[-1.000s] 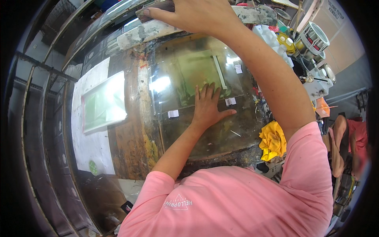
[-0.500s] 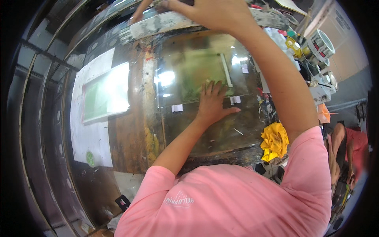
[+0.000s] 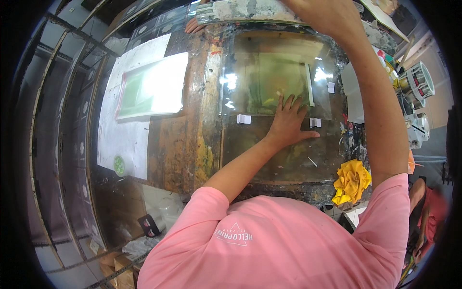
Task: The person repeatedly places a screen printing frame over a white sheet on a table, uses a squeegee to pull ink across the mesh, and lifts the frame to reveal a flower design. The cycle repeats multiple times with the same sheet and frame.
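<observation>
My left hand lies flat, fingers spread, on the near part of a clear sheet with a greenish area beneath it. Close to its fingertips are a small yellowish piece and a narrow white strip. Small folded white tabs sit along the sheet's edges. My right hand reaches over a paint-smeared bar at the far side. Its fingers are cut off by the upper edge, so what they touch is hidden.
A white-framed green panel rests on white paper at the left, near a round green lid. A crumpled yellow cloth lies front right. Cans stand right. Fingers, apparently another person's, show beyond the table.
The view has shifted, so the table appears farther right and higher. My left hand keeps its place on the sheet. My right hand's fingers have passed out of view at the top.
</observation>
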`<control>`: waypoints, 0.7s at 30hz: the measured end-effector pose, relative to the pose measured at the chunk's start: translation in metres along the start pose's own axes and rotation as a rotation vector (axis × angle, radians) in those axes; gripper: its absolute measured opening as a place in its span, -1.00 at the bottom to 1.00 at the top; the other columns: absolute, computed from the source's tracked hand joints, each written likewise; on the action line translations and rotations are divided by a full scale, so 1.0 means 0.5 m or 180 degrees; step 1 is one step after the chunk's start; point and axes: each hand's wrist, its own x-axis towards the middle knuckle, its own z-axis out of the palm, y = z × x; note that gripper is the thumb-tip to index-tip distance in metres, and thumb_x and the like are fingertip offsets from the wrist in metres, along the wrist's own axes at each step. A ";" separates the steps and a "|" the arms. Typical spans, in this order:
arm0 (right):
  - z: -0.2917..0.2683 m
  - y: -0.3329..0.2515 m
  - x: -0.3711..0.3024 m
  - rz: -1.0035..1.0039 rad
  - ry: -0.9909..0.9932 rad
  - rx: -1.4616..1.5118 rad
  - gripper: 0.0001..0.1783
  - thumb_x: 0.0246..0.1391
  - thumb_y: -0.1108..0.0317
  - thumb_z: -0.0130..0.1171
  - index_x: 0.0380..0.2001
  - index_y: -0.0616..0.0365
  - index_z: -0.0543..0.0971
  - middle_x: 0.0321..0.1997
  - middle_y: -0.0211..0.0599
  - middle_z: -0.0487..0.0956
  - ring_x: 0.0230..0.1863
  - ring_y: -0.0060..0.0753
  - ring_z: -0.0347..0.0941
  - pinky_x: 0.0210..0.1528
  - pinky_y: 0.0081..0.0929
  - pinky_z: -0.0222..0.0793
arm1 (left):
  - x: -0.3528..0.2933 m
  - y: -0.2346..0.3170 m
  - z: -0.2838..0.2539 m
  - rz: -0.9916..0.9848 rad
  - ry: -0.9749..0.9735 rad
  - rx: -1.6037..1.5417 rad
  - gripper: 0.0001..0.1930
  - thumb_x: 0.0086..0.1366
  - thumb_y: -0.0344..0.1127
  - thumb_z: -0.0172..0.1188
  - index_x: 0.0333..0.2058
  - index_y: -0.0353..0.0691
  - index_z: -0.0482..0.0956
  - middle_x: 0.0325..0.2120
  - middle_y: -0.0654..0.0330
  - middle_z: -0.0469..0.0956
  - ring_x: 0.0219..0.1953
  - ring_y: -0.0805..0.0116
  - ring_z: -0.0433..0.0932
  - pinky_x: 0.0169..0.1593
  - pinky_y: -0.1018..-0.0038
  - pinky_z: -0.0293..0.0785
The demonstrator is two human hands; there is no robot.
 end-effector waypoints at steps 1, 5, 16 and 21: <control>-0.001 0.000 0.000 0.0007 -0.0014 0.0051 -0.27 0.29 -0.34 0.14 -0.43 0.22 0.68 -0.40 0.09 0.69 -0.23 0.19 0.66 -0.09 0.06 0.44 | 0.000 0.000 0.001 -0.0005 -0.0015 -0.0025 0.09 0.12 0.64 0.26 0.24 -0.32 0.60 0.39 -0.13 0.37 0.51 -0.24 0.20 0.58 -0.26 -0.05; 0.001 0.002 0.004 -0.0130 0.0149 0.0160 -0.28 0.29 -0.34 0.14 -0.39 0.22 0.68 -0.44 0.08 0.68 -0.29 0.19 0.67 -0.13 0.06 0.46 | -0.001 0.007 -0.013 0.0016 0.0053 -0.0002 0.01 0.11 0.56 0.36 0.23 -0.26 0.62 0.37 -0.13 0.39 0.50 -0.21 0.24 0.56 -0.21 0.06; 0.029 -0.054 -0.189 0.0027 -0.0753 0.0119 -0.19 0.33 -0.28 0.19 0.30 0.23 0.54 -0.17 0.04 0.72 -0.11 0.08 0.63 0.06 -0.08 0.44 | -0.041 -0.112 -0.402 -0.1685 0.1564 -0.2559 -0.10 0.10 -0.21 0.70 0.32 -0.44 0.42 -0.09 0.03 0.71 -0.12 0.33 0.69 -0.03 0.38 0.65; 0.089 -0.044 -0.367 -0.0246 -0.1816 0.0703 -0.54 0.33 -0.15 0.23 -0.16 0.04 0.73 -0.17 -0.17 0.64 -0.06 -0.02 0.59 -0.07 0.02 0.48 | -0.145 -0.116 -0.294 -0.2082 0.0665 -0.1633 0.05 -0.11 0.27 0.71 0.27 -0.27 0.58 -0.10 0.03 0.68 -0.01 0.06 0.66 0.14 0.16 0.53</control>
